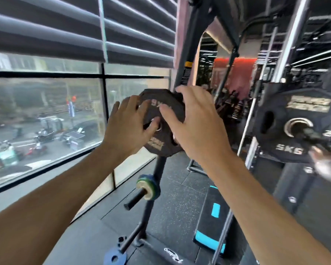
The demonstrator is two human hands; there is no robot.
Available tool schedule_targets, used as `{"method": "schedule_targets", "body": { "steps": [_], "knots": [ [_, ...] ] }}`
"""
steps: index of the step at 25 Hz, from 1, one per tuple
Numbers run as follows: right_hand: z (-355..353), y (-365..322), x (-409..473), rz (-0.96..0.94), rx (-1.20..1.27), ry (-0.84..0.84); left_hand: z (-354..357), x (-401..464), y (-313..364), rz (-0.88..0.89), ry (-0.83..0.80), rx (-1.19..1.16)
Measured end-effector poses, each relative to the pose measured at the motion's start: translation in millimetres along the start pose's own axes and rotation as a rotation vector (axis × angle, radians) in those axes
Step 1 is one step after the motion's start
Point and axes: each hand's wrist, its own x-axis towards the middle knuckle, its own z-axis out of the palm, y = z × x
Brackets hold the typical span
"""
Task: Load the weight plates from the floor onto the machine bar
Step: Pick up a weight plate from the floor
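A small black weight plate (161, 142) with gold lettering sits at chest height on a peg of the dark storage rack (151, 205). My left hand (130, 127) lies on the plate's left side with fingers spread and fairly straight, and its thumb touches the centre hole. My right hand (195, 123) grips the plate's upper right edge, with the thumb on its face. At the right, a larger black plate marked 5KG (292, 148) hangs on the machine bar (313, 133), whose chrome end (329, 165) points toward me.
A lower rack peg carries thin green and blue plates (148, 186). A blue plate (115, 258) sits at the rack's foot. A black and cyan step platform (212, 217) leans on the rubber floor. A large window (46, 111) runs along the left.
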Motion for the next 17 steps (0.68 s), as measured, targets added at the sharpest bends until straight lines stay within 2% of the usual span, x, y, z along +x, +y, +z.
{"method": "schedule_targets", "body": {
  "steps": [3, 6, 9, 13, 17],
  "knots": [
    [83.0, -27.9, -10.7, -0.001, 0.033, -0.138, 13.3, -42.2, -68.5, -0.076, -0.073, 0.064],
    [167.5, -62.0, -37.7, -0.012, 0.134, -0.257, 34.2, -90.4, -132.0, -0.196, -0.234, 0.148],
    [245.2, -90.0, -73.9, -0.010, 0.258, -0.376, 63.4, -152.1, -187.0, -0.322, -0.267, 0.195],
    [347.3, -111.1, -149.8, -0.011, 0.386, -0.505, 106.6, -263.4, -247.1, -0.527, -0.420, 0.230],
    [440.1, -112.5, -249.7, 0.044, 0.407, -0.743, 163.4, -382.0, -279.8, -0.709, -0.572, 0.270]
  ]
}}
